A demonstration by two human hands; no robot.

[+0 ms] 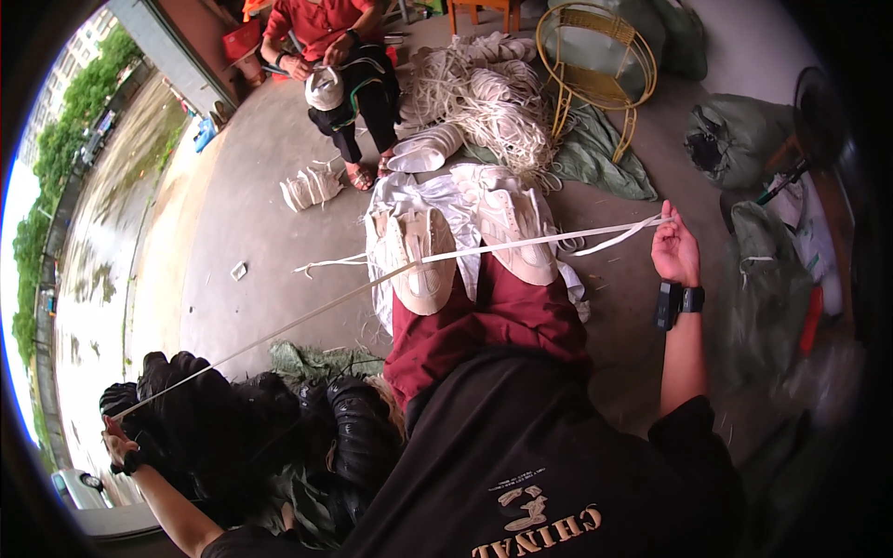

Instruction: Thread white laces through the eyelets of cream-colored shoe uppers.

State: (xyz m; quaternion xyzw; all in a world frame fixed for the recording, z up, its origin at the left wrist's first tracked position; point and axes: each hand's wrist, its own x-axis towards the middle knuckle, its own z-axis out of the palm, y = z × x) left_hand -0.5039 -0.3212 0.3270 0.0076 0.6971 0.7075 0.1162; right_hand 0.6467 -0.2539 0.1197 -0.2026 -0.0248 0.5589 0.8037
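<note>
A long white shoelace (530,242) runs taut across the view, between my two outstretched hands. My right hand (676,249) is closed on it out to the right, and a loose tail of lace hangs back from the fingers. Far down to the left, my left hand (119,446) grips the other stretch. Under the lace, pale shoe uppers (423,279) lie over my left knee. More beige shoe uppers (521,232) rest on my right knee, on a white cloth (456,200). Another lace end (326,265) sticks out left of the left uppers.
Opposite sits a person in red (326,28) handling a white upper (325,89). Beside them lies a heap of uppers and laces (493,98). A yellow round frame (561,58) and grey-green sacks (744,139) stand right. Black bundles (214,409) lie at lower left.
</note>
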